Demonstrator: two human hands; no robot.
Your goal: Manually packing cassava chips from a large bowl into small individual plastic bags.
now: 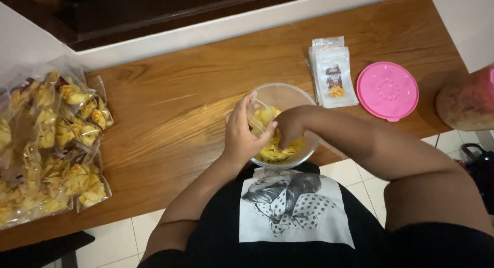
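at the near edge of the wooden table [170,124], which fills most of the view, a person in a black printed shirt leans over a clear plastic bowl [288,95]. across the far left lies the biggest heap, a pile of sealed clear bags of yellow chips [49,144], glossy and overlapping, some hanging past the table's left edge. the bowl comes next in size: round, transparent, partly filled with pale yellow, curled chips [272,154], sitting right at the table's front edge, just over the person's chest. to its right, well apart, rests a round pink lid [387,90] with a dotted pattern in its middle, lying flat. between lid and bowl stands a small stack of empty printed pouches [333,72], white and clear, squared up together. at the far right edge a blurred brown and pink container [465,101] pokes into view; i cannot tell what it holds.

the left hand [241,137] curls around a small clear pouch [257,116] held at the bowl's left rim, fingers grasping its mouth. the right hand [289,125] dips into the bowl, fingers bunched down among the chips; whether they pinch any is hidden.

behind the table runs a white ledge and dark wood beyond it; white floor tiles show beneath the table.
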